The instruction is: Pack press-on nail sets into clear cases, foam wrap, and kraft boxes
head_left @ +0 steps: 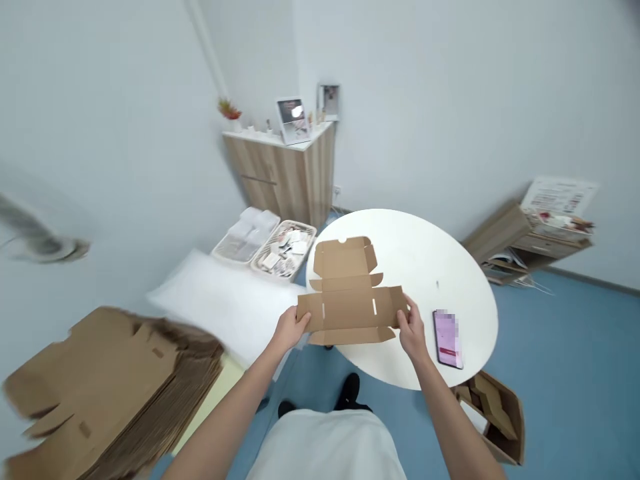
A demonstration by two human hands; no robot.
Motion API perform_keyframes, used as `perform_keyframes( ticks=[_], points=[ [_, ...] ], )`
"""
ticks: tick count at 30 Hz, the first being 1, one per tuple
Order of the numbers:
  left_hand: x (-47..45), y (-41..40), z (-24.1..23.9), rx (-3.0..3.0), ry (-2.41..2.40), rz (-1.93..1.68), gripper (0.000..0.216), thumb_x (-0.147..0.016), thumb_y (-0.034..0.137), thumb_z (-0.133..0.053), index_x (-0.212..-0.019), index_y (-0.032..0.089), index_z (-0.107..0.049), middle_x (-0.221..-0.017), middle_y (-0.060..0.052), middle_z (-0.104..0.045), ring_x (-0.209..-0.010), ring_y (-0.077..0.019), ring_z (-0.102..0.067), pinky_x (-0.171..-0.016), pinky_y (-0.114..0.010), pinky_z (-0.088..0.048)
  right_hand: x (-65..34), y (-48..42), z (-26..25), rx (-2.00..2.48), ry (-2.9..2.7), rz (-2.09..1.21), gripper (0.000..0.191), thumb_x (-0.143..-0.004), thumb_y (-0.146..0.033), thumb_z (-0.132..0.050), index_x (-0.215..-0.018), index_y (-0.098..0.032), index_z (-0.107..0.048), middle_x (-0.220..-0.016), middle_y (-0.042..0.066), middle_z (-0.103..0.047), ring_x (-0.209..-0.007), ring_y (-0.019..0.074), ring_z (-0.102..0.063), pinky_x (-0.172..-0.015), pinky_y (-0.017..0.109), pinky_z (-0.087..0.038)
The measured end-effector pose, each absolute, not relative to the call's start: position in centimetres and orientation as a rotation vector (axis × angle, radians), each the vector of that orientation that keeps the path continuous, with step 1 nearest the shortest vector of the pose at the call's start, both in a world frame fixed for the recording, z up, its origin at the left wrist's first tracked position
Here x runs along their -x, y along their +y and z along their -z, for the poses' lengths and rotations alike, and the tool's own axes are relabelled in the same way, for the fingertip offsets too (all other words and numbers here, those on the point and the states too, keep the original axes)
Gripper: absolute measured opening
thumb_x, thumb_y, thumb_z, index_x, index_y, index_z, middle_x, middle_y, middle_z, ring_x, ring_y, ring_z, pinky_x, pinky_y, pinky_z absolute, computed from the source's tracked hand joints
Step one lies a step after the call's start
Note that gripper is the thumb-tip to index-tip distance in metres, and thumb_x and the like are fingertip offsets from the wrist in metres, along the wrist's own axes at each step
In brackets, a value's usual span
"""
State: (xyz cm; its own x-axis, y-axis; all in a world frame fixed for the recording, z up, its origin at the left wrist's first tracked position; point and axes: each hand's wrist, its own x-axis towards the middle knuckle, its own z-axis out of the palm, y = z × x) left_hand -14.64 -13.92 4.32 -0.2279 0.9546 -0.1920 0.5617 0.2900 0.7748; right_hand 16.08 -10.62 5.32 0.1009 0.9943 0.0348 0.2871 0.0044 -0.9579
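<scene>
An unfolded cardboard box blank is held up between my two hands over the near left part of a round white table. My left hand grips its left side flap, thumb on top. On the opposite flap, my right hand has its fingers closed round the edge. The blank lies mostly flat, its lid panel pointing away from me and the small side flaps bent slightly. Two narrow slots show in its middle panel. To the right of my right hand, a phone with a pink screen rests on the table.
At the left lies a stack of flat cardboard blanks. White sheet material and two baskets are beyond it. An open carton stands on the floor at right. A cabinet and a low shelf line the walls.
</scene>
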Motion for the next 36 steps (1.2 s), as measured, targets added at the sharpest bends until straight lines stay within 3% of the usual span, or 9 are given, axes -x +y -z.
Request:
perform_keyframes(
  ticks=[4,13,18,21,25,30,33,36],
  points=[
    [9.3,-10.2,-3.4,-1.472,1.824,-0.590,0.024,-0.074,0.030,-0.050,-0.090,0.015,-0.061,-0.088,-0.007,-0.067,-0.081,-0.0206,-0.062,-0.065,-0.028,-0.046,-21.2,-10.8,-3.3,1.569,-1.340,-0.966,0.047,-0.078,-0.036,-0.040,-0.122,-0.018,-0.041,-0.104,0.009,-0.059,-0.085,0.0182,-0.057,-0.073,0.033,-0.047],
    [3.2,-7.2,-2.2,-1.574,1.810,-0.353,0.025,-0.074,0.027,-0.051,-0.095,0.018,-0.059,-0.092,-0.005,-0.066,-0.082,-0.0188,-0.060,-0.065,-0.026,-0.044,-25.0,-11.2,0.2,1.741,-1.154,-1.131,0.042,-0.072,-0.028,-0.042,-0.112,-0.018,-0.049,-0.110,0.008,-0.058,-0.082,0.0165,-0.059,-0.068,0.030,-0.049],
    [3.0,-5.6,-0.8,-1.574,1.824,-0.272,0.026,-0.074,0.030,-0.052,-0.096,0.018,-0.058,-0.091,-0.004,-0.065,-0.080,-0.0177,-0.059,-0.065,-0.025,-0.044,-24.4,-11.4,2.2,1.833,-1.068,-1.138,0.055,-0.071,-0.025,-0.044,-0.125,-0.019,-0.037,-0.112,0.009,-0.055,-0.084,0.0157,-0.059,-0.070,0.030,-0.049],
    [3.3,-4.4,0.4,-1.512,1.833,-0.246,0.035,-0.074,0.028,-0.053,-0.107,0.017,-0.054,-0.092,-0.005,-0.064,-0.082,-0.0163,-0.059,-0.070,-0.025,-0.044,-23.8,-11.2,2.9,1.926,-1.036,-1.110,0.066,-0.070,-0.022,-0.044,-0.133,-0.020,-0.024,-0.117,0.010,-0.052,-0.084,0.0152,-0.059,-0.071,0.029,-0.049],
    [3.9,-3.6,1.2,-1.436,1.800,-0.225,0.048,-0.076,0.028,-0.051,-0.121,0.014,-0.043,-0.102,-0.009,-0.062,-0.090,-0.0164,-0.059,-0.077,-0.025,-0.043,-23.1,-11.0,3.2,1.992,-1.056,-1.055,0.067,-0.070,-0.019,-0.042,-0.134,-0.020,-0.020,-0.120,0.010,-0.049,-0.083,0.0153,-0.059,-0.072,0.030,-0.048],
    [4.4,-5.0,0.7,-1.869,1.806,-0.281,0.067,-0.074,0.040,-0.053,-0.131,0.015,-0.029,-0.130,-0.016,-0.040,-0.121,-0.0280,-0.036,-0.094,-0.041,-0.032,-22.7,-11.3,3.0,2.159,-1.187,-0.847,0.067,-0.071,-0.022,-0.044,-0.134,-0.017,-0.020,-0.127,0.013,-0.039,-0.111,0.0224,-0.045,-0.090,0.037,-0.039],
    [3.7,-6.5,0.3,-2.179,1.628,-0.231,0.062,-0.072,0.042,-0.055,-0.126,0.020,-0.037,-0.134,-0.014,-0.034,-0.128,-0.0329,-0.021,-0.100,-0.051,-0.018,-22.3,-11.1,2.2,2.299,-1.257,-0.682,0.066,-0.072,-0.025,-0.045,-0.133,-0.014,-0.022,-0.133,0.015,-0.031,-0.124,0.0266,-0.029,-0.098,0.042,-0.029],
    [2.4,-7.8,0.4,-2.327,1.381,-0.086,0.050,-0.069,0.040,-0.060,-0.116,0.024,-0.048,-0.132,-0.011,-0.039,-0.128,-0.0335,-0.020,-0.100,-0.055,-0.011,-22.1,-9.8,1.0,2.431,-1.336,-0.535,0.062,-0.073,-0.026,-0.046,-0.131,-0.017,-0.026,-0.135,0.015,-0.027,-0.126,0.0293,-0.022,-0.098,0.047,-0.023]
  ],
)
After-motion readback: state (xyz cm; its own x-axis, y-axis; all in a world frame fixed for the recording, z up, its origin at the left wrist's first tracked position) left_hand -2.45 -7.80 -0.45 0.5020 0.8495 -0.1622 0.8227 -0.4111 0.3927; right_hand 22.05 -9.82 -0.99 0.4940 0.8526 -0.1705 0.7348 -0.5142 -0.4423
